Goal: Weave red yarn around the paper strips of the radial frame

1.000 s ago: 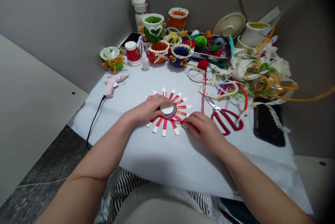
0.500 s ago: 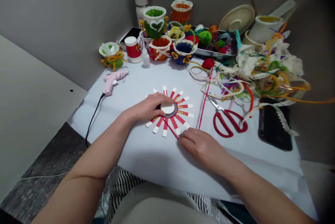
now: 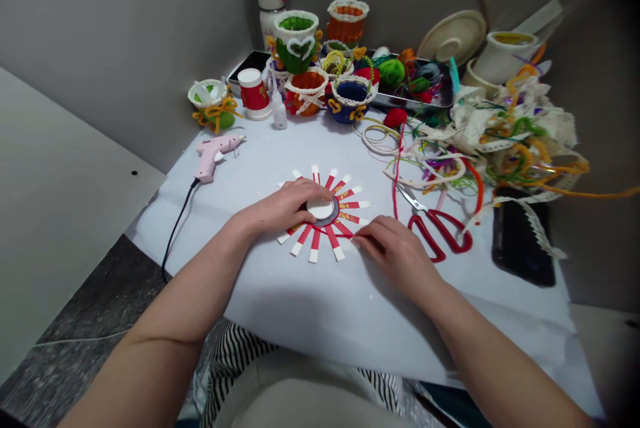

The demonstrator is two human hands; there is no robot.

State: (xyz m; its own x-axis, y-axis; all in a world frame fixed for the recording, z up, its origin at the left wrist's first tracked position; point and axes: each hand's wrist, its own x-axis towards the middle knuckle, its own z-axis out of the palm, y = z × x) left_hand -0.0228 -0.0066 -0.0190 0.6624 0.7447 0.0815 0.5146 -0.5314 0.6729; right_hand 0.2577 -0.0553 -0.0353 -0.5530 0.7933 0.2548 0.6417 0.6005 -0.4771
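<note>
We note: left grip holds the splayed paper cup mid-counter; right grip, pinching red yarn, now sits farther away than half a second ago.

A craft corner between plain grey walls: a white-covered counter carries a pink plastic glue gun, red-handled metal scissors, coloured yarn balls and yarn-covered cups trimmed with white lace.
</note>
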